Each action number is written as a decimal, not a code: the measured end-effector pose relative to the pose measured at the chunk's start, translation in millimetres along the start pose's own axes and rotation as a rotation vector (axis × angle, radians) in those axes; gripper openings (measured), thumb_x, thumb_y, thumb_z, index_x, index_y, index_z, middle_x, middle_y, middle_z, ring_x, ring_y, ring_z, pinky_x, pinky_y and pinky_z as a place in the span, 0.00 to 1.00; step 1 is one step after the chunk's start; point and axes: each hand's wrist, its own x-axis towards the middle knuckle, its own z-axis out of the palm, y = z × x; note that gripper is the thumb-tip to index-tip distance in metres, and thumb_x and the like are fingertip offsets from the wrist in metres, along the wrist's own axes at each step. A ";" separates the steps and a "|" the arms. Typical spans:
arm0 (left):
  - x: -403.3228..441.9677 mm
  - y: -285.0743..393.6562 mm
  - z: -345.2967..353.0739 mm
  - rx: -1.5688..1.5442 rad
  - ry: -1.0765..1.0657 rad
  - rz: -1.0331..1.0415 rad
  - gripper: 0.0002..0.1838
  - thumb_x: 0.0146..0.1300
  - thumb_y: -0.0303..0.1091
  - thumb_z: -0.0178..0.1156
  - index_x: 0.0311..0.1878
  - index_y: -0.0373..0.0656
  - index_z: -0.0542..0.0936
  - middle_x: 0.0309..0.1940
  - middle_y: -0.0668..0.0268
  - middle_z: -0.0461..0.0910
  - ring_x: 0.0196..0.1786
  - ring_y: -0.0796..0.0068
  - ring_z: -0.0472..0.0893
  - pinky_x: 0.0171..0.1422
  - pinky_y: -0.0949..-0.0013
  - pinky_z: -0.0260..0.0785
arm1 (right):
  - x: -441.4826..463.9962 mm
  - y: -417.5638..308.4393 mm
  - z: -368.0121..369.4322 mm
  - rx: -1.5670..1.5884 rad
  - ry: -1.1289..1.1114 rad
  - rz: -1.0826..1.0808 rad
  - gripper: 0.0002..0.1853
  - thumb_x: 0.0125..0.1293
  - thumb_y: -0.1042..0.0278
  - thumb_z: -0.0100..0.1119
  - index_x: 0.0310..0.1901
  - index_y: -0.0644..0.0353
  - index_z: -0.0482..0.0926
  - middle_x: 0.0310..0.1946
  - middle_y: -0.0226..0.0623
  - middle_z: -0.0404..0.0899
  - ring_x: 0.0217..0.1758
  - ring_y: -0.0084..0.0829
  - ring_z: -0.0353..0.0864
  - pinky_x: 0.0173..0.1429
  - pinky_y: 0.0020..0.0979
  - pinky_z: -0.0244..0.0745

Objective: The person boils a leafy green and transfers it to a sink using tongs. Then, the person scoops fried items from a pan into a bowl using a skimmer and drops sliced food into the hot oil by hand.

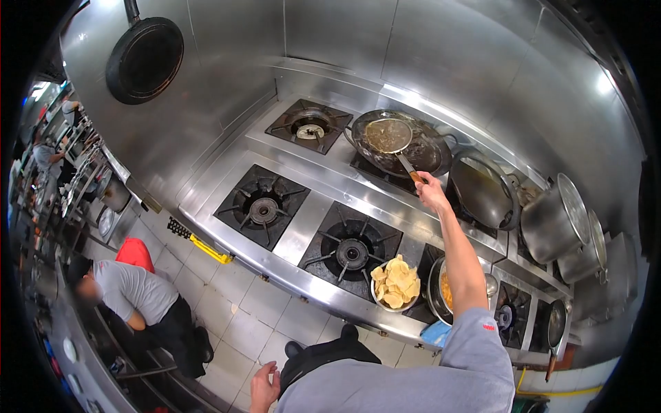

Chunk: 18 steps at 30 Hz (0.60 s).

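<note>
My right hand (431,193) is closed around the wooden handle of a round mesh strainer (388,135). The strainer's head is over a wide dark wok (427,153) on the back of the range, and oil seems to glisten in the wok. Whether the mesh touches the oil, I cannot tell. My left hand (264,387) hangs low beside my hip, away from the range, fingers loosely bent and slightly apart, with nothing seen in it. Near my right forearm, a metal bowl of yellow chips (396,283) sits at the range's front edge.
Right of the wok are another large wok (482,193) and tall steel pots (556,219). Bare burners (262,210) line the front. A pan (146,60) hangs on the left wall. A co-worker (144,296) bends down at the left. A blue cloth (436,334) lies at the front edge.
</note>
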 end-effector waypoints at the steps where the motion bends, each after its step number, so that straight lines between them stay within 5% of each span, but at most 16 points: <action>1: 1.3 -1.4 -1.8 -0.001 -0.001 0.005 0.15 0.57 0.26 0.59 0.48 0.38 0.78 0.37 0.54 0.83 0.41 0.56 0.83 0.48 0.60 0.74 | -4.8 -1.2 2.2 -0.021 -0.005 0.035 0.20 0.68 0.70 0.50 0.61 0.47 0.68 0.20 0.24 0.66 0.16 0.16 0.58 0.16 0.22 0.48; 13: 22.8 -2.7 -12.5 -0.005 -0.048 0.052 0.14 0.57 0.26 0.59 0.48 0.37 0.78 0.37 0.54 0.83 0.40 0.56 0.83 0.46 0.60 0.74 | -71.3 4.2 -12.1 0.100 -0.052 -0.005 0.21 0.69 0.69 0.49 0.63 0.49 0.67 0.20 0.23 0.66 0.15 0.15 0.57 0.17 0.22 0.49; 18: 22.4 -4.5 -12.2 0.009 -0.047 0.053 0.14 0.57 0.27 0.59 0.48 0.37 0.78 0.37 0.53 0.83 0.41 0.56 0.83 0.47 0.60 0.74 | -102.7 -7.5 -35.8 0.024 0.115 -0.121 0.21 0.69 0.70 0.49 0.63 0.52 0.67 0.21 0.24 0.67 0.16 0.14 0.57 0.17 0.21 0.50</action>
